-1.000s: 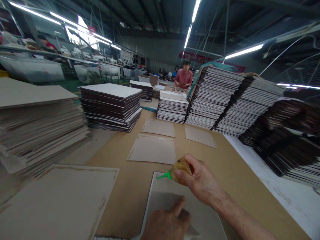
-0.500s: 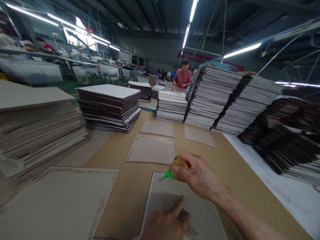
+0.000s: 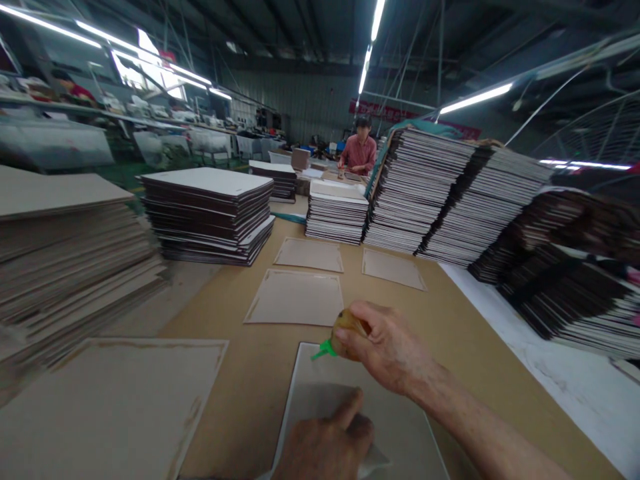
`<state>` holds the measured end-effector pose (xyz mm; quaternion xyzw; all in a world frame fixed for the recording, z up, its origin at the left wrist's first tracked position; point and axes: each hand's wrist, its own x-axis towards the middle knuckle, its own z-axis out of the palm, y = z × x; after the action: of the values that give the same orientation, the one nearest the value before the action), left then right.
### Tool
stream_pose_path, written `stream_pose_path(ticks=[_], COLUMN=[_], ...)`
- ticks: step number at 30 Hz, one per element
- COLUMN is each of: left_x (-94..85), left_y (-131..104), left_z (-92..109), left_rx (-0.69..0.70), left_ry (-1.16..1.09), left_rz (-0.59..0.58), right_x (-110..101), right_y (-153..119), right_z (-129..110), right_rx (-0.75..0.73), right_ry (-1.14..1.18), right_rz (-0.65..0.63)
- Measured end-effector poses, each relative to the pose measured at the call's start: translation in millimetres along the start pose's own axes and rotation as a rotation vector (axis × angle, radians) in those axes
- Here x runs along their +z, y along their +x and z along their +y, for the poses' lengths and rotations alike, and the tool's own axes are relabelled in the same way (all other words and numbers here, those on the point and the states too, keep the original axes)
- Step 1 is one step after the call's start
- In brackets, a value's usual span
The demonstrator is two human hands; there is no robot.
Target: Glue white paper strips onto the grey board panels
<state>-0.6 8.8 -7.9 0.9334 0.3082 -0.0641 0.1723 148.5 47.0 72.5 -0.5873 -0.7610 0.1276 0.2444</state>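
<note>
Four grey boards lie glued-edged on the desk [image 3: 240, 393]: large board [image 3: 110, 407] at left, three boards [image 3: 295, 297] further back. Left hand [image 3: 325, 447], fingers pressed flat, pins current sheet [image 3: 325, 393]. Right hand [image 3: 385, 347], fingers clamped on glue bottle [image 3: 345, 332], nozzle at sheet's far edge; gluing looks just begun. Stacks [image 3: 450, 193] wait right.

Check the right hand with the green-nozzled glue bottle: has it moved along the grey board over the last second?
Cannot tell: the right hand and green-nozzled glue bottle sit at the grey board's far edge throughout; the small shift matches the camera's.
</note>
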Motion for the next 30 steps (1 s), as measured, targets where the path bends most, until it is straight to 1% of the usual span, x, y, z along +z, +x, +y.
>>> stream_pose_path(ticks=[3,7,10,14,17,20,24,27,30], left_x=[-2.2,-5.2,-4.7,-2.6,-2.4,-2.5,-3.3,-6.5,-9.3], left_y=[0,0,0,0,-1,-2,-2,0,2], left_z=[0,2,2,0,0,0,2,2,0], left_rx=[-0.006,-0.012,-0.027,-0.021,-0.01,-0.009,-0.022,-0.033,-0.019], left_ry=[0.002,-0.015,0.007,-0.002,-0.03,-0.042,-0.028,-0.028,-0.061], left_rz=[-0.005,-0.042,-0.035,-0.012,-0.031,-0.045,-0.01,-0.051,-0.11], right_x=[0,3,4,-2,-4,0,5,-3,-18], right_y=[1,3,4,3,3,4,4,-3,-15], right_z=[-4,-7,-7,-5,-4,-6,-8,-2,10], right_rx=[-0.01,-0.004,-0.024,0.0,0.024,-0.001,-0.014,0.039,0.134], right_ry=[0.001,-0.005,0.022,-0.018,-0.049,-0.01,-0.001,-0.021,-0.067], right_rz=[-0.003,0.005,0.003,-0.006,-0.011,-0.01,-0.002,-0.012,-0.024])
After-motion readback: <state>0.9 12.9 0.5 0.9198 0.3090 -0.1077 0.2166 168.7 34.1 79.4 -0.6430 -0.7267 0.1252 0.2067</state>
